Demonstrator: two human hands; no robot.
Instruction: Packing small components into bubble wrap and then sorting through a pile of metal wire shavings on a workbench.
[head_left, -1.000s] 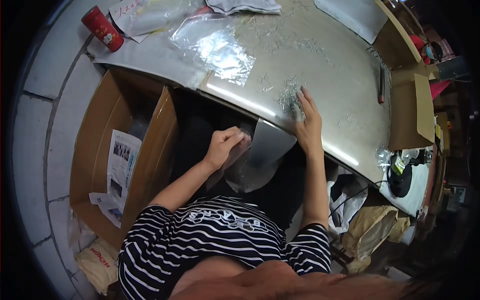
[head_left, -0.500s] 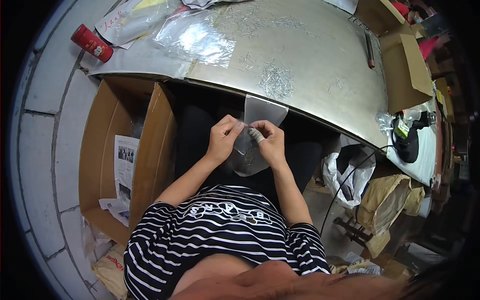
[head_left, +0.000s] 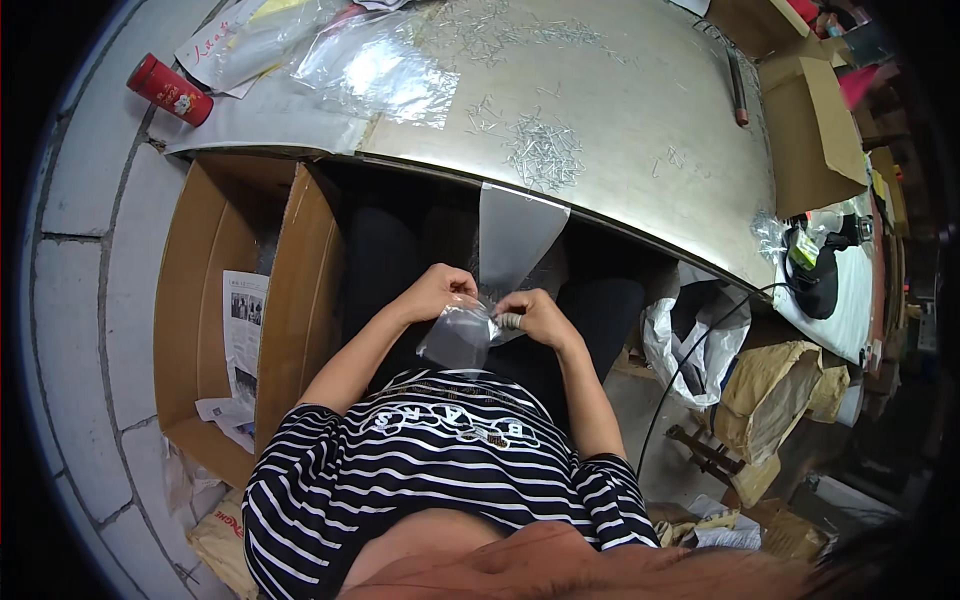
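Observation:
Over my lap, my left hand (head_left: 442, 290) pinches the upper edge of a small clear plastic bag (head_left: 455, 342), which hangs down toward my striped shirt. My right hand (head_left: 538, 318) has its fingers closed at the bag's right side, with a pale wrapping (head_left: 509, 321) round one finger. What lies inside the bag, if anything, I cannot make out. Just beyond my hands, a translucent plastic sheet (head_left: 518, 232) slopes down from the table's edge. On the metal tabletop (head_left: 640, 120) lies a loose pile of thin silvery pins (head_left: 545, 150), with more scattered farther back.
An open cardboard box (head_left: 205, 330) with newspaper inside stands at my left. Clear plastic bags (head_left: 375, 75) and a red can (head_left: 170, 90) are at the far left. Another cardboard box (head_left: 815, 140) sits at the table's right end. A black cable (head_left: 683, 375) hangs on the right.
Both hands have come down closer to my body. The clear bag now shows spread below my left hand, and the translucent sheet beyond is more fully in sight.

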